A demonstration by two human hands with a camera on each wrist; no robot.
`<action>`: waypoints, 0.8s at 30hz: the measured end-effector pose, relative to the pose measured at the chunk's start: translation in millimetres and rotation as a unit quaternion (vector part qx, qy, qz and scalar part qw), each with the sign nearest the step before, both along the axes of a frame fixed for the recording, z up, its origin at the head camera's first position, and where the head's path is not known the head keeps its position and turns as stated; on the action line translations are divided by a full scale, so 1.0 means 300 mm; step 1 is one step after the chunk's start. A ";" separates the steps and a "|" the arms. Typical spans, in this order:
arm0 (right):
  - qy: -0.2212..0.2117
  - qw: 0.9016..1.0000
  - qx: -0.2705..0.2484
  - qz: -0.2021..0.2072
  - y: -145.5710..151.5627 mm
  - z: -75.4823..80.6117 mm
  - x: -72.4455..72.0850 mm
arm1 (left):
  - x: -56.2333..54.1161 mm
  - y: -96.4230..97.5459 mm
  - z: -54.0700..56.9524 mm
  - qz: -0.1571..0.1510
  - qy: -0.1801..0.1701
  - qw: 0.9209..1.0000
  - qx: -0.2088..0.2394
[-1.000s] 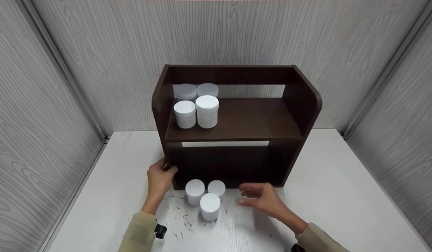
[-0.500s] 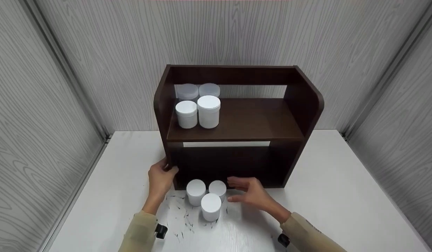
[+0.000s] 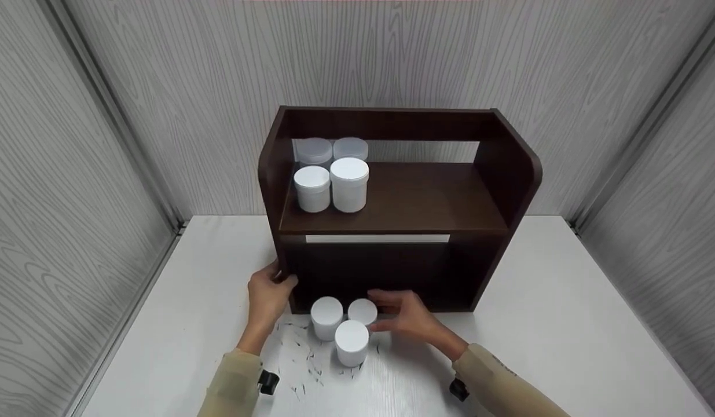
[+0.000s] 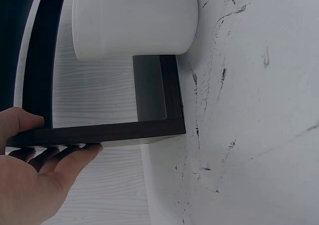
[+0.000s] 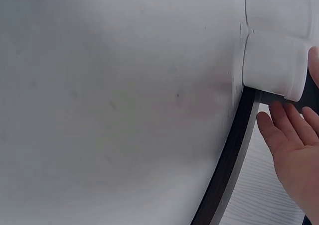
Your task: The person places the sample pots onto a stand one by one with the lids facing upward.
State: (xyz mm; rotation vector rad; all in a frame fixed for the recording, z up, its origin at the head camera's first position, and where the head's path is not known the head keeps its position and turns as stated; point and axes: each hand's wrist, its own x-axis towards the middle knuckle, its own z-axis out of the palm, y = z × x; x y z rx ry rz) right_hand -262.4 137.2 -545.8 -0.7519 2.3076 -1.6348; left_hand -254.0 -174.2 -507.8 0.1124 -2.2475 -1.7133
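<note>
White and lidded, the right-hand jar (image 3: 362, 311) of a cluster of three stands upright on the surface (image 3: 542, 313), just in front of the dark brown shelf (image 3: 432, 194). Over the last second the right hand (image 3: 412, 317) has moved left to it; its grip is spread, thumb nearer and fingers farther, so the jar is within reach but not lifted. Whether they touch, I cannot tell. Beside it stand the left jar (image 3: 327, 317) and the near jar (image 3: 351, 341), both unmoved. Farther left, the left hand (image 3: 267, 292) still pinches the shelf's left side. Four upper jars (image 3: 349, 185) stay at the shelf's upper left.
</note>
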 end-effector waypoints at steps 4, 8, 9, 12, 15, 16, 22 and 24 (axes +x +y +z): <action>-0.017 1.000 -0.005 0.008 -0.005 -0.003 -0.006 | -0.001 0.001 0.001 -0.004 0.003 1.000 0.000; -0.034 0.999 -0.012 0.012 -0.013 -0.004 -0.010 | -0.001 0.001 0.001 -0.007 0.007 1.000 -0.004; -0.034 0.999 -0.012 0.013 -0.016 -0.004 -0.011 | -0.001 0.001 0.000 -0.007 0.007 1.000 -0.005; -0.034 0.999 -0.008 0.015 -0.023 -0.005 -0.013 | 0.000 0.000 -0.001 -0.005 0.006 1.000 -0.004; -0.034 0.999 -0.004 0.016 -0.027 -0.007 -0.013 | -0.001 0.000 -0.002 -0.003 0.003 1.000 -0.002; -0.033 0.999 -0.004 0.016 -0.027 -0.008 -0.014 | 0.000 0.000 -0.002 -0.003 0.002 1.000 -0.002; -0.030 0.999 -0.001 0.013 -0.017 -0.013 -0.014 | -0.001 0.001 -0.002 -0.002 -0.002 1.000 -0.001; -0.027 1.000 0.002 0.010 -0.009 -0.013 -0.008 | -0.002 0.002 -0.001 -0.001 -0.002 1.000 -0.002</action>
